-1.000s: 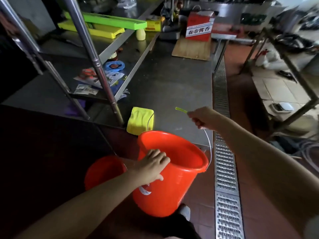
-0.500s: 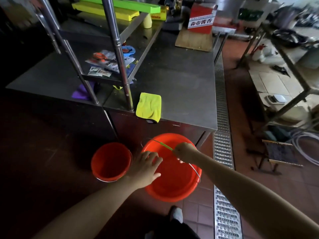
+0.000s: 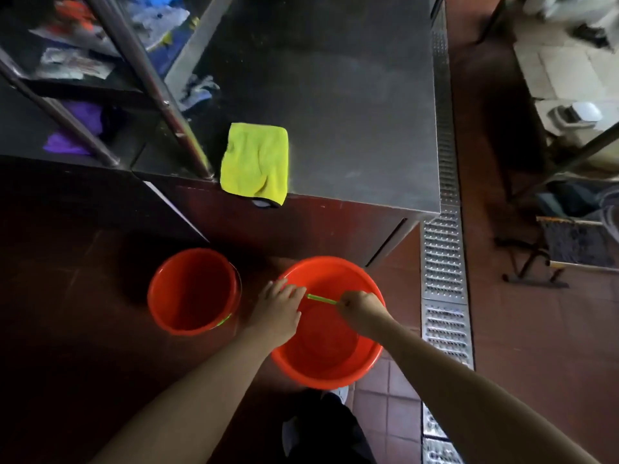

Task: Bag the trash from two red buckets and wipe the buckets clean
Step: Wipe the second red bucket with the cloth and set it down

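Large red bucket (image 3: 326,356): right hand (image 3: 360,309) grips green handle sleeve (image 3: 322,299), fingers hidden; left hand (image 3: 276,311) flat on rim; smaller bucket (image 3: 192,291) beside.

We're in the back of a commercial kitchen, by the look of it. A long stainless-steel worktop (image 3: 351,105) fills the middle, with steel shelf posts (image 3: 160,95) rising off it and packets cluttering the shelf (image 3: 77,61) on the left. A yellow microfibre cloth (image 3: 256,162) hangs over the worktop's front edge. Underfoot, red quarry tiles (image 3: 536,329), and a perforated metal drain grate (image 3: 443,262) running the length of the floor. Two red plastic buckets (image 3: 194,293) stand on the tiles below the worktop.
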Demonstrator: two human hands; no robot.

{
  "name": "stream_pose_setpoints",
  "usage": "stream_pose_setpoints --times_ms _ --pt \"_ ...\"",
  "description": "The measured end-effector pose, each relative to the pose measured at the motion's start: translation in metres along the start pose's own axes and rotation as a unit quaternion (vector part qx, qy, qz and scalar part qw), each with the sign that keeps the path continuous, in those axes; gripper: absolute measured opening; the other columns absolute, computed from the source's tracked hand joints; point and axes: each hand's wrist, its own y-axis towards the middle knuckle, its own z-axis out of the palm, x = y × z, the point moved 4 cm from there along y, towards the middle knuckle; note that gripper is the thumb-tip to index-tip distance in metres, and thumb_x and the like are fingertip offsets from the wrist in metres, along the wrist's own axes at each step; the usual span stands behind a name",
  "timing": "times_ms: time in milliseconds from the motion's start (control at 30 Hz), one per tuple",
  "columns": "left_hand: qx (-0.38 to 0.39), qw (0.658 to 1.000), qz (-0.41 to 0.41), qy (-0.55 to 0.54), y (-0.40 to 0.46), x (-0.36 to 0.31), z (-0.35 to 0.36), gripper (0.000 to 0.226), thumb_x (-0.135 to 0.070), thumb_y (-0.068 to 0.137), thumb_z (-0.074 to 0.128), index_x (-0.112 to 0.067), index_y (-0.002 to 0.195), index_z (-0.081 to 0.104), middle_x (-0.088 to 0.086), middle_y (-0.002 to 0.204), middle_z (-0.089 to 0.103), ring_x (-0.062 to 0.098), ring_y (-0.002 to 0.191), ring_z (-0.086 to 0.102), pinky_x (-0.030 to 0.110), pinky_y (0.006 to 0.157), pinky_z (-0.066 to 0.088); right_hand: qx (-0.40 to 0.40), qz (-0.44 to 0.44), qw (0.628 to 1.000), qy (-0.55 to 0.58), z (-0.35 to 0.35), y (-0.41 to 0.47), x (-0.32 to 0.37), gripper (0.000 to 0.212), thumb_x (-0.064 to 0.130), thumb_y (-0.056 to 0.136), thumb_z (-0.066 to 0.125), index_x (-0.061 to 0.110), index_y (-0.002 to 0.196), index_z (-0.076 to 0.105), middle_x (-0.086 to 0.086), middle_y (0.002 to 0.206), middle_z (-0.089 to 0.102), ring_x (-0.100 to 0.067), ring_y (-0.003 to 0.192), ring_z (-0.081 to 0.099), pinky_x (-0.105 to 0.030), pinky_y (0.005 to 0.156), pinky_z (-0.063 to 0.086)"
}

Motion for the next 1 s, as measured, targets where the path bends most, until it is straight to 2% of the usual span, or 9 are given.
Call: stream_pose_setpoints --times_ms 67,167,300,367,533,633,767,867,1000 --pt "0.02 1.0 -0.001 -0.015 0.029 0.004 0.03 0.038 -0.035 0.096 0.05 -0.03 0.134 0.047 -0.005 0.132 0.055 0.018 0.131 0.043 0.046 0.119 0.014 0.006 -0.008 1.0 -0.005 0.014 0.024 -0.021 0.021 0.035 0.097 0.048 0.025 0.084 0.061 0.007 0.072 0.059 -0.016 0.064 0.054 -0.025 0.049 0.034" --pt "0.034 0.999 -0.003 -0.032 0.067 0.009 0.072 0.02 -0.036 0.098 0.047 -0.03 0.111 0.061 -0.009 0.111 0.063 0.016 0.112 0.057 0.044 0.108 0.027 0.032 -0.019 0.999 -0.012 0.042 0.058 -0.055 0.019 0.031 0.095 0.046 0.029 0.078 0.054 0.006 0.072 0.058 -0.019 0.067 0.057 -0.026 0.052 0.036" --pt "0.053 0.995 0.024 -0.083 0.098 0.007 0.13 0.014 -0.033 0.097 0.051 -0.028 0.104 0.062 -0.006 0.099 0.062 0.02 0.096 0.06 0.032 0.077 0.039 0.033 -0.007 0.999 -0.029 0.079 0.096 -0.101 0.019 0.028 0.096 0.046 0.019 0.085 0.06 -0.003 0.089 0.062 -0.024 0.075 0.056 -0.029 0.061 0.039" --pt "0.061 0.991 0.028 -0.12 0.109 0.005 0.158 0.013 -0.03 0.099 0.05 -0.026 0.104 0.061 -0.006 0.097 0.059 0.02 0.096 0.057 0.031 0.071 0.043 0.033 -0.004 0.999 -0.041 0.095 0.114 -0.12 0.022 0.028 0.097 0.046 0.016 0.092 0.064 -0.004 0.096 0.062 -0.025 0.079 0.058 -0.032 0.064 0.045" --pt "0.06 0.984 0.034 -0.165 0.146 0.005 0.211 0.017 -0.026 0.1 0.048 -0.023 0.108 0.063 -0.006 0.098 0.057 0.018 0.099 0.054 0.035 0.076 0.048 0.03 0.015 0.998 -0.059 0.123 0.156 -0.156 0.023 0.026 0.099 0.045 0.014 0.099 0.065 -0.007 0.103 0.062 -0.031 0.091 0.062 -0.042 0.077 0.054" --pt "0.046 0.984 0.047 -0.167 0.171 0.006 0.227 0.019 -0.023 0.1 0.049 -0.019 0.108 0.065 0.0 0.101 0.061 0.024 0.099 0.055 0.039 0.084 0.048 0.014 0.016 0.998 -0.058 0.13 0.18 -0.172 0.023 0.025 0.099 0.044 0.016 0.101 0.066 -0.006 0.104 0.062 -0.031 0.094 0.063 -0.041 0.082 0.053" --pt "0.021 0.987 0.057 -0.149 0.196 0.007 0.234 0.016 -0.021 0.097 0.052 -0.017 0.104 0.067 0.005 0.097 0.062 0.032 0.095 0.057 0.041 0.078 0.049 -0.018 0.029 0.998 -0.046 0.13 0.204 -0.185 0.018 0.025 0.097 0.046 0.022 0.096 0.064 -0.002 0.1 0.059 -0.031 0.095 0.061 -0.04 0.086 0.048" --pt "-0.003 0.988 0.057 -0.142 0.209 0.004 0.231 0.015 -0.018 0.096 0.053 -0.015 0.099 0.067 0.008 0.095 0.061 0.035 0.091 0.057 0.042 0.074 0.048 -0.055 0.03 0.998 -0.031 0.127 0.215 -0.192 0.019 0.026 0.095 0.048 0.021 0.092 0.066 -0.002 0.092 0.057 -0.031 0.09 0.059 -0.038 0.078 0.046" --pt "-0.005 0.985 0.047 -0.166 0.209 0.003 0.228 0.018 -0.021 0.097 0.053 -0.011 0.089 0.066 0.01 0.089 0.061 0.034 0.088 0.057 0.04 0.076 0.044 -0.056 0.065 0.996 0.04 0.124 0.213 -0.194 0.031 0.042 0.086 0.039 0.025 0.063 0.052 0.008 0.073 0.047 -0.021 0.069 0.05 -0.031 0.066 0.033"
